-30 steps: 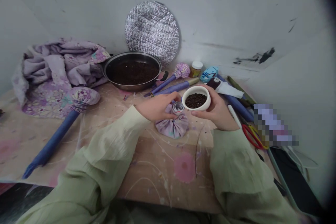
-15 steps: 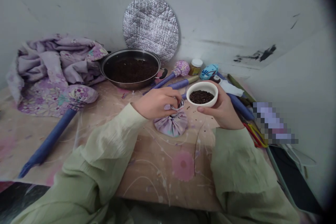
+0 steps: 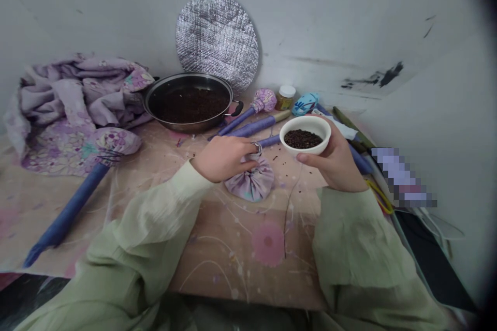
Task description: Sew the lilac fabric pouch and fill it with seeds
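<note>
My left hand point(image 3: 229, 159) is closed on the gathered neck of a small purple floral cloth pouch point(image 3: 251, 183), which rests on the table with its pleated body spread out. My right hand point(image 3: 337, 163) holds a white bowl point(image 3: 285, 139) from its right side, the thumb low on the front. Inside the bowl lie dark dried bits point(image 3: 303, 139), like loose leaves or grains; their kind is unclear. The bowl hangs just above and to the right of the pouch, apart from it. A dark thread point(image 3: 286, 217) trails on the tablecloth, with a few dark crumbs nearby.
Behind stand a wide pan point(image 3: 188, 124) of dark material, a round silver foil mat point(image 3: 217, 41) against the wall and a white-lidded jar point(image 3: 286, 96). A blue-handled cloth mallet point(image 3: 72, 212) and bunched purple fabric point(image 3: 58, 103) lie left. Yellow-handled scissors point(image 3: 382, 197) are at the right.
The bowl has shifted slightly right, away from the pouch. My left hand still grips the pouch neck. The whole view has turned a little.
</note>
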### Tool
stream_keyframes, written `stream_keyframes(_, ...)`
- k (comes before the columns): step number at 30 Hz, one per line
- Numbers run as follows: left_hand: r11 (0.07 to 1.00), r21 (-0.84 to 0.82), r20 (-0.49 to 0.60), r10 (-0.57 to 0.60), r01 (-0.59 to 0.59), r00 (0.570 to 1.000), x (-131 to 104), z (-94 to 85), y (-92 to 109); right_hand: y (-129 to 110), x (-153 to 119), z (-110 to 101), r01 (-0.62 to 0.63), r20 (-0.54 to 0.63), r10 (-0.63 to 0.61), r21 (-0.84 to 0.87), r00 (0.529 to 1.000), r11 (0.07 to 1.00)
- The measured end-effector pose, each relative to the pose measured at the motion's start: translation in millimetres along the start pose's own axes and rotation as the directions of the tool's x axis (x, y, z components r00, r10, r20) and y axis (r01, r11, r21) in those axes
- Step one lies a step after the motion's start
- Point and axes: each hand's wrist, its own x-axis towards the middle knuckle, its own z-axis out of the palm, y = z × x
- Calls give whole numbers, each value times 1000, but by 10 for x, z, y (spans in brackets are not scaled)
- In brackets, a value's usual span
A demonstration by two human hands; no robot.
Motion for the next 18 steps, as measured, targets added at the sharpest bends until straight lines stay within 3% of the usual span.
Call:
stream_keyframes(5, 973, -184, -111, 120, -139, 987, -4, -21, -84, -39, -9, 2, -7, 10, 7, 5, 1000, 1000)
stream_keyframes(9, 912, -275, -35, 305, -303, 952, 32, 5, -122, -73, -19, 10, 28, 12, -28, 36, 1000, 999)
stream_keyframes(11, 917, -234, -7, 332, -325, 943, 42, 15, -120, -84, -24, 14, 33, 9, -33, 33, 999, 999)
stream_keyframes(15, 959, -40, 30, 282, -281, 959, 33, 22, -96, -91, -33, 27, 15, 5, -15, 3, 1000, 1000)
stream_keyframes(18, 969, 2, 52, 248, -249, 967, 19, 21, -75, -95, -43, 40, 43, 2, -43, 18, 999, 999)
